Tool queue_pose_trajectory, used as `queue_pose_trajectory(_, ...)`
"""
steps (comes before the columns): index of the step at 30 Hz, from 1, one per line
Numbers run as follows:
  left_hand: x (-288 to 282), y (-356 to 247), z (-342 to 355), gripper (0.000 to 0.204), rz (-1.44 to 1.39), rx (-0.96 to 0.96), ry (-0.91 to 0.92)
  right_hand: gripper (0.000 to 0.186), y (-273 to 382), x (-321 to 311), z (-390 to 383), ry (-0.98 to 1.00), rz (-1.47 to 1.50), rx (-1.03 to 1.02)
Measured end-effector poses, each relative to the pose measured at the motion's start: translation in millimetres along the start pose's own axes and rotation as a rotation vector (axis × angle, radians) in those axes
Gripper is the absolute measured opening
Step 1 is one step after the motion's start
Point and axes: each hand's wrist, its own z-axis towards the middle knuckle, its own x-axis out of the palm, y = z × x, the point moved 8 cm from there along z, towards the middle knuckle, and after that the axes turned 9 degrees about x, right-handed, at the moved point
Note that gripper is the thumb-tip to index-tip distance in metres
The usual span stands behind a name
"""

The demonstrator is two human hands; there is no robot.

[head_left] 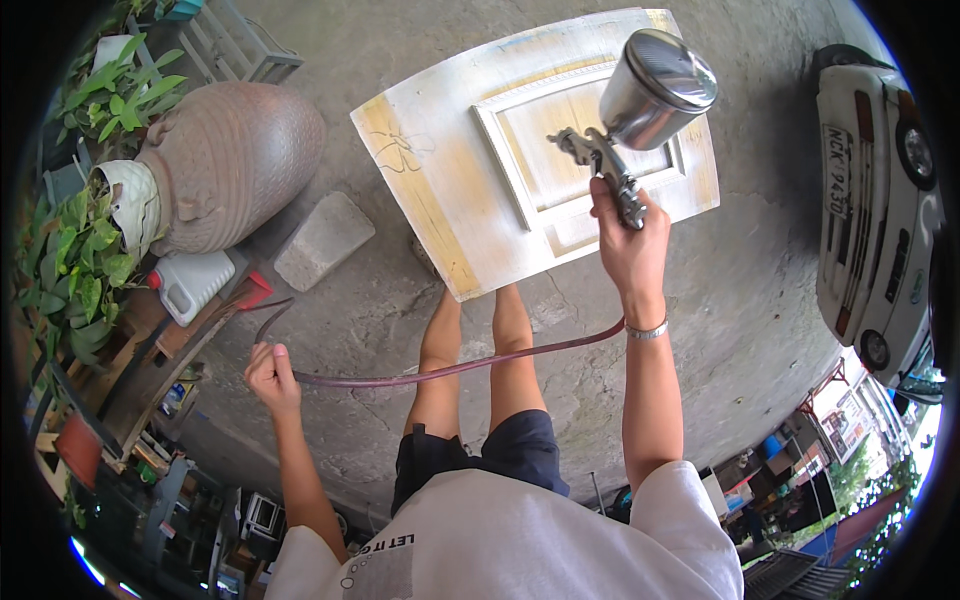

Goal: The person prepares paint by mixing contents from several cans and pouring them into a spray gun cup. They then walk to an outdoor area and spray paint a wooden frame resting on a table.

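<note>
My right hand (636, 240) is closed round the grip of a metal spray gun (620, 180), held up over the panel's right part. A silver paint cup (660, 92) sits on top of the gun. Off to the left, my left hand (272, 378) is closed round a dark red air hose (440, 374), which sags across in front of my legs and passes behind my right wrist. Beneath the gun lies a wooden door panel (425, 195), streaked white and yellowish, with a raised rectangular moulding (505, 165). The gun and cup hide part of it.
A large brown clay jar (240, 165) stands at the left by leafy plants (85, 260). Near it are a concrete block (325, 240) and a white jug (195, 283). A white vehicle (870, 200) is parked at the right. The floor (740, 290) is cracked concrete.
</note>
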Motion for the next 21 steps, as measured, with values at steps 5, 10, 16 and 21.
queue_pose_trajectory(5,10.9,-10.9,5.2,0.039,-0.007,0.026,0.008,0.032,-30.7,-40.1,43.3,-0.121,-0.046,0.109)
queue_pose_trajectory(10,21.8,-18.3,8.6,0.040,-0.006,0.011,0.021,0.037,-62.2,-75.1,79.5,-0.231,-0.009,0.128)
queue_pose_trajectory(16,30.4,-29.3,14.7,0.038,-0.047,0.025,0.011,0.037,-76.7,-119.0,103.5,-0.380,0.024,0.122)
queue_pose_trajectory(21,32.6,-28.7,13.0,0.038,-0.043,-0.004,0.022,0.035,-84.0,-144.1,99.0,-0.591,-0.028,0.068)
